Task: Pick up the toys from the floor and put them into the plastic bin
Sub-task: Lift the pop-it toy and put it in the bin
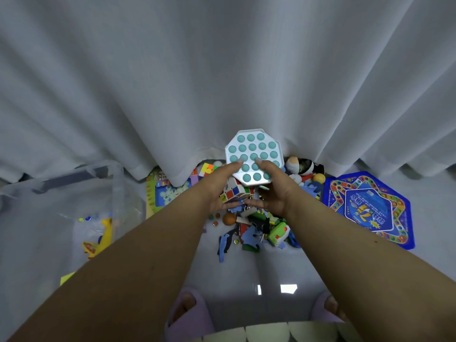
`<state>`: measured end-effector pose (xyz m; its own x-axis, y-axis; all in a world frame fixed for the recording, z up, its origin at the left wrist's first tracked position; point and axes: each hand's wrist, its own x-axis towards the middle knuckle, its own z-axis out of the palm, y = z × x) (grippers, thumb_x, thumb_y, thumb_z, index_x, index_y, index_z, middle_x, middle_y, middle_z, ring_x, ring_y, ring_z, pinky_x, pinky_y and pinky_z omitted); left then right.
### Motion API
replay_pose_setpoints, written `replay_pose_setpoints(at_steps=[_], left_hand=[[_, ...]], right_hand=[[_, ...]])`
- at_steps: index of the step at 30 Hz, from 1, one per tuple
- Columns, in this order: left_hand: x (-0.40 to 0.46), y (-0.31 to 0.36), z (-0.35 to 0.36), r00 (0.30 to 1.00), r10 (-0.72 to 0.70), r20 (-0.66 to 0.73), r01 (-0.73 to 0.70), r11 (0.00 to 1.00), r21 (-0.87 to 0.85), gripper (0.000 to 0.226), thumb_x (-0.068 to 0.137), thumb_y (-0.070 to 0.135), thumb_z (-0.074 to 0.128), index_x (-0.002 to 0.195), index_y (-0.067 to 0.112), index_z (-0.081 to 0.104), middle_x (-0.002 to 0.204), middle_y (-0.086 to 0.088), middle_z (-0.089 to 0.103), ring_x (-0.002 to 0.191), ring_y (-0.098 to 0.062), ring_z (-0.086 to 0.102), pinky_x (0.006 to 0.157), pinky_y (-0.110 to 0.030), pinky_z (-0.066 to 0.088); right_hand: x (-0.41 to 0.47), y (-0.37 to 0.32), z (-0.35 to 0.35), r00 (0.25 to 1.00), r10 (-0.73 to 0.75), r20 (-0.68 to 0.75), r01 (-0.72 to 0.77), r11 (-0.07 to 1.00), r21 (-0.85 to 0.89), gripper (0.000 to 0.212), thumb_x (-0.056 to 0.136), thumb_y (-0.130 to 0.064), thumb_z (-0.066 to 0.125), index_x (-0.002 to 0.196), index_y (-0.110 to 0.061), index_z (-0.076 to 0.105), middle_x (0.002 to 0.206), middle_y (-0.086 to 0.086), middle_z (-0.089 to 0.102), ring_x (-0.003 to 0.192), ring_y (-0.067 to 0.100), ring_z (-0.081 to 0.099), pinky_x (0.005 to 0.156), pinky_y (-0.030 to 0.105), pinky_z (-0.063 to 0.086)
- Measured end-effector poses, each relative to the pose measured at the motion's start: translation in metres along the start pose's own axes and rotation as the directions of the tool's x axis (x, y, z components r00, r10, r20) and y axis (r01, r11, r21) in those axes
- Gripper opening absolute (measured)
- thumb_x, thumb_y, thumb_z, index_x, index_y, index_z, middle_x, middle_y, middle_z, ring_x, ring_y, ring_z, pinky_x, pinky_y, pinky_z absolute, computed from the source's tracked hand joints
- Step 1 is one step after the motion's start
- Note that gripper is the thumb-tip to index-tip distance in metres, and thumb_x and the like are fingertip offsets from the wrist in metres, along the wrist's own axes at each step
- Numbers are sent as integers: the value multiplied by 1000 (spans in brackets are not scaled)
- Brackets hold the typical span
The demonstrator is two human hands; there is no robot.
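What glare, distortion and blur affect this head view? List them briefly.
Head view: two bright glare patches on the glossy floor near the slippers; wide-angle distortion fans the curtain folds and stretches the forearms toward the corners; the clear plastic bin is hazy, so its contents look washed out; the hands, left and right, and the pop toy are slightly soft.

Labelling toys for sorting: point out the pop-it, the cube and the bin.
pop-it (251, 147), head view, on a teal bubble.
cube (235, 191), head view, on its tiled face.
bin (116, 183), head view, on its clear wall.
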<state>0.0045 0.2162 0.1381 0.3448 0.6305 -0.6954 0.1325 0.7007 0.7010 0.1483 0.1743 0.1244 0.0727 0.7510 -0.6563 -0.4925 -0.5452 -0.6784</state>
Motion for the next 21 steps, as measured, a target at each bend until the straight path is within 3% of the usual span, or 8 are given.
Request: replay_pose_setpoints(at_steps=[3,15,21], left_hand=[[-2,2,3,1000,7,-3,-7,1000,-4,44,83,55,61,117,27,60,106,-4,72,95,-24,68,81,-39,56],[-2,1,4,1000,16,-7,-16,1000,4,45,84,54,60,118,26,59,107,-4,71,98,-25,68,86,-43,54],[-40,27,-34,995,89,-52,-87,995,43,50,82,57,61,120,25,60,105,-4,73,98,-24,69,91,-45,53]], right_hand=[[-1,-2,-1,1000,-12,-5,12,1000,-1,37,81,-40,65,115,-27,61,107,2,70,100,21,65,81,49,55],[-4,-3,0,1000,-17,-7,17,1000,-9,36,82,-39,64,116,-26,60,103,1,71,98,21,65,81,47,55],[-19,-14,49,994,-60,94,63,998,-23,27,84,-37,63,108,-26,62,98,1,73,97,21,66,82,48,55]])
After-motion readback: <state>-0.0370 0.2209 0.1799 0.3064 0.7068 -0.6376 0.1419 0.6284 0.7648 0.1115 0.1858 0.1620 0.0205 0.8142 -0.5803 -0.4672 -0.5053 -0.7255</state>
